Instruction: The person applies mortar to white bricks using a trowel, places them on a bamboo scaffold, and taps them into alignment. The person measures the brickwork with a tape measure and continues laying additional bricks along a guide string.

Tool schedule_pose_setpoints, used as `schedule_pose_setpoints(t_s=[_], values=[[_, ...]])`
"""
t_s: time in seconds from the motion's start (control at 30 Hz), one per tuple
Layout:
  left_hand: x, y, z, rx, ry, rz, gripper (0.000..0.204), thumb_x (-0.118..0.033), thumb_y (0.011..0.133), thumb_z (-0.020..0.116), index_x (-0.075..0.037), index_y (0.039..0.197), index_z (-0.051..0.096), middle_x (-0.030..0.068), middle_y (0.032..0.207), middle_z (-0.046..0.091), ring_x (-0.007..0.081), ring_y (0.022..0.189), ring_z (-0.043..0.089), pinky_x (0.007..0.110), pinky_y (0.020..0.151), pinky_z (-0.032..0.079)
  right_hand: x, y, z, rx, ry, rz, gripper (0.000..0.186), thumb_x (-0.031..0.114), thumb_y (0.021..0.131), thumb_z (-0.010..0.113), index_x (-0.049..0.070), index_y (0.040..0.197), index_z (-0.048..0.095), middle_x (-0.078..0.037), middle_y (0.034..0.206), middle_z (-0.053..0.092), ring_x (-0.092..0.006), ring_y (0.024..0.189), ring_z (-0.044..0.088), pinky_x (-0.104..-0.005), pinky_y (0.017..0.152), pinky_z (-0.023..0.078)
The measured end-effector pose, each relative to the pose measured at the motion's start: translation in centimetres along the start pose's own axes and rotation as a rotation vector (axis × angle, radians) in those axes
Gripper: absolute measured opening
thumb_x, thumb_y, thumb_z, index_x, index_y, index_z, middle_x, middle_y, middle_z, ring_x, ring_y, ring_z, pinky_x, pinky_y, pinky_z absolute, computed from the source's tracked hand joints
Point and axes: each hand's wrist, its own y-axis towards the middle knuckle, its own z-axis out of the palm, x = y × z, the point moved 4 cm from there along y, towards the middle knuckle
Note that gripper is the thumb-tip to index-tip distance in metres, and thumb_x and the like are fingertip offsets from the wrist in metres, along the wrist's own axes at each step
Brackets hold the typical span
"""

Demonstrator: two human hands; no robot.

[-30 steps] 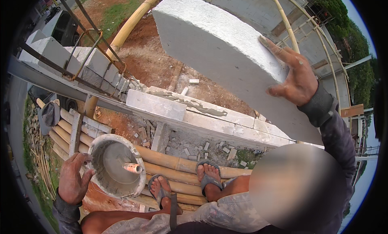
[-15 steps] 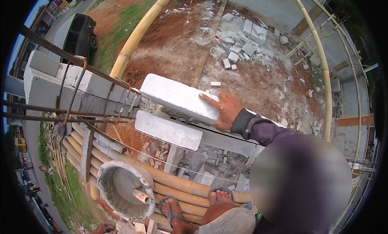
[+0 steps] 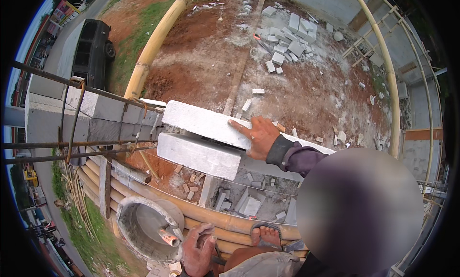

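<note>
My right hand [image 3: 263, 137] grips the right end of a long white lightweight concrete block [image 3: 203, 121], its index finger stretched over the top. The thumb side is hidden. A second white block [image 3: 199, 155] lies alongside, nearer to me, with a narrow dark gap between the two. My left hand [image 3: 199, 250] is low in the picture, fingers loosely curled and apart, with nothing seen in it. Beside it stands a mortar-crusted bucket [image 3: 125, 214] of grey wet mortar, where a tool with an orange-and-white handle [image 3: 168, 237] rests.
Rusty rebar [image 3: 48, 145] juts across the left, by a block column [image 3: 45, 109]. Bamboo poles [image 3: 220, 224] make the platform under my sandalled feet. An upright bamboo pole [image 3: 143, 66] rises ahead. Broken blocks [image 3: 294, 37] and a handsaw [image 3: 261, 42] lie on the ground below. A string [image 3: 191, 193] runs along the wall.
The far block and my right hand have come nearer to me, narrowing the gap to the near block. My left hand has come into view beside the bucket. The view has shifted slightly.
</note>
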Motion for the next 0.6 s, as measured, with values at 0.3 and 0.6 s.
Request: schedule_pose_setpoints(t_s=[0.3, 0.6], values=[[3.9, 13.4, 5.0, -0.258, -0.564, -0.096, 0.065, -0.022, 0.092, 0.060, 0.001, 0.144, 0.029, 0.0186, 0.132, 0.045, 0.0294, 0.117, 0.052, 0.042, 0.091, 0.049, 0.1, -0.6, 1.2, -0.059, 0.057, -0.033, 0.084, 0.011, 0.069, 0.069, 0.022, 0.147, 0.039, -0.016, 0.091, 0.052, -0.0305, 0.089, 0.052, -0.0406, 0.080, 0.040], [6.2, 18.0, 6.6, -0.158, -0.662, -0.034, 0.060, -0.005, 0.091, 0.058, 0.002, 0.141, 0.026, 0.0204, 0.122, 0.050, 0.0330, 0.105, 0.059, 0.042, 0.076, 0.057, -0.2, -0.8, 2.6, -0.159, 0.063, -0.090, 0.083, 0.010, 0.070, 0.068, 0.021, 0.147, 0.040, -0.016, 0.091, 0.052, -0.0311, 0.090, 0.051, -0.0407, 0.080, 0.039]])
